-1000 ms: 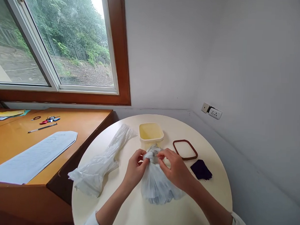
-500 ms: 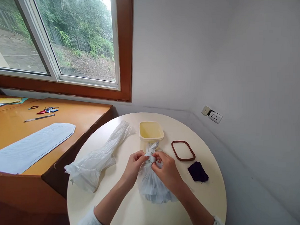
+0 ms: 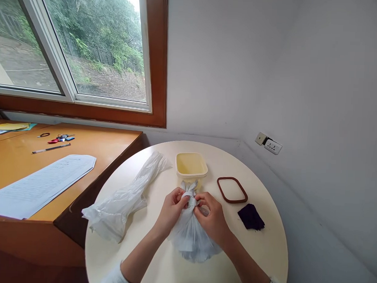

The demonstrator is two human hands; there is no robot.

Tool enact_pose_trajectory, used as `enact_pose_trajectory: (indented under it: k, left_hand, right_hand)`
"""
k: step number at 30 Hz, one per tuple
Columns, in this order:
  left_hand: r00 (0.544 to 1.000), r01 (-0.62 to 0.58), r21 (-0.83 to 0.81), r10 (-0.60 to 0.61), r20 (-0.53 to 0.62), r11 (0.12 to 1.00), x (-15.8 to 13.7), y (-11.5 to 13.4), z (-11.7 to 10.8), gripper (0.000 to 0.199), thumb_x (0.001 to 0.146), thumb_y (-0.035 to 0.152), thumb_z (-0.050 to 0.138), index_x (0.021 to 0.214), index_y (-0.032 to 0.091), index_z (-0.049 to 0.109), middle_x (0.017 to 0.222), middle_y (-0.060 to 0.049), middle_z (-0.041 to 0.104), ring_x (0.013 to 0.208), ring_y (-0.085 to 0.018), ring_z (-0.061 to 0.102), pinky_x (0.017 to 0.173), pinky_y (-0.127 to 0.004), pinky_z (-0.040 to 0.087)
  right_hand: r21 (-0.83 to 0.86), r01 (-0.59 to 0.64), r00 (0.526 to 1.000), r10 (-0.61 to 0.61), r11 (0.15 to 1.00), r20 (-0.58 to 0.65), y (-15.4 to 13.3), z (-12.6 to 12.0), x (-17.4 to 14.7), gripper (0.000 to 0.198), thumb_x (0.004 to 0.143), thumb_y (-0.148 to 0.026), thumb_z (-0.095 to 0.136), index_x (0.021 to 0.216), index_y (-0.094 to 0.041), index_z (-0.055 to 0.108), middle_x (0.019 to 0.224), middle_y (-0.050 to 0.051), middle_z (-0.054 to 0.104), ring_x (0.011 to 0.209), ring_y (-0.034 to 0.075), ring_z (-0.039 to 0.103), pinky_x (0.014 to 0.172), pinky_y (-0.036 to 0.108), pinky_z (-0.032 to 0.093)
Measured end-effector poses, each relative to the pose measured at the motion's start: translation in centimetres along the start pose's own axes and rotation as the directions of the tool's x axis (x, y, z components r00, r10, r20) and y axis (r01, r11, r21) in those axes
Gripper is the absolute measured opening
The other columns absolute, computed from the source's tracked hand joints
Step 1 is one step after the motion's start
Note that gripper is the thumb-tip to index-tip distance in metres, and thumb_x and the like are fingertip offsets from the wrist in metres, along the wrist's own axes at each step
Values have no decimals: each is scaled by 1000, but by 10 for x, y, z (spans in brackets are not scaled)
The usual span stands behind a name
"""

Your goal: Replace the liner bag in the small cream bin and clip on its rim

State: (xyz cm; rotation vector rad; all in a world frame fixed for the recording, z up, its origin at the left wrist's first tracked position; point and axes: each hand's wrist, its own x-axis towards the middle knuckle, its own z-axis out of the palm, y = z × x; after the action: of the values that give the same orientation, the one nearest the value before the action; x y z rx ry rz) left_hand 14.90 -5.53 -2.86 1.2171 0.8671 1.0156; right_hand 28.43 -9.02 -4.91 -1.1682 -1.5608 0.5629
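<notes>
A pale plastic bag point(image 3: 195, 236), gathered and knotted at its neck, rests on the round table in front of me. Its contents are hidden inside the bunched plastic. My left hand point(image 3: 172, 207) pinches the knot from the left side. From the right, my right hand point(image 3: 211, 212) pinches the same knot between thumb and fingers. Two short ends of the bag stick up above the knot. Just behind the bag sits a yellow square container point(image 3: 191, 164) with no lid on it.
The round white table point(image 3: 113, 176) also carries a crumpled clear plastic bag point(image 3: 124, 203), a brown rounded-square ring point(image 3: 232, 200) and a folded dark cloth point(image 3: 251, 217). At left, a wooden desk point(image 3: 120, 136) holds papers point(image 3: 47, 186), a pen point(image 3: 51, 148) and keys point(image 3: 64, 137).
The knot's ends have spread into two upright tips, and the fingers have shifted slightly around the knot. Both hands still grip it.
</notes>
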Motion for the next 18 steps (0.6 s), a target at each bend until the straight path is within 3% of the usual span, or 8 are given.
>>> enact_pose_trajectory:
  k: [3,6,9,14,18]
  left_hand:
    - [999,-47,81,45,29,996,0,-4,2,26,73,36,60,67,17,44,57,6,44,55,-8,41,53,-19,30]
    - [995,-86,148,77,68,985,0,-6,-2,25,75,37,59,68,16,48,60,4,46,58,-9,42,55,-20,32]
    - [993,-98,175,84,87,980,0,-5,-9,24,75,36,59,69,15,51,62,3,48,60,-9,43,56,-20,32]
    - [982,46,23,-49,183,999,-1,2,-20,24,74,36,63,73,14,54,63,2,54,61,-10,47,59,-20,34]
    - [986,40,-41,-33,161,998,-4,3,-23,23,73,36,64,73,15,55,72,-1,58,69,-12,50,64,-21,37]
  right_hand:
    - [-293,241,970,-239,925,45,-3,-1,-3,35,73,-2,44,102,-20,55,94,6,59,90,19,55,79,35,47]
    - [-381,286,957,-280,879,74,-3,-4,-5,39,75,0,43,106,-20,54,88,6,59,84,18,54,76,34,48]
    - [-372,299,954,-284,879,97,-1,-8,-7,39,79,-2,44,111,-22,53,89,6,60,85,18,55,76,34,49]
    - [-276,362,932,-355,891,75,4,-16,-8,38,83,-4,44,113,-25,55,92,4,63,86,16,57,77,32,50]
    - [-112,280,960,-281,954,4,7,-16,-9,28,82,-7,48,101,-24,60,89,3,64,84,14,60,74,28,50]
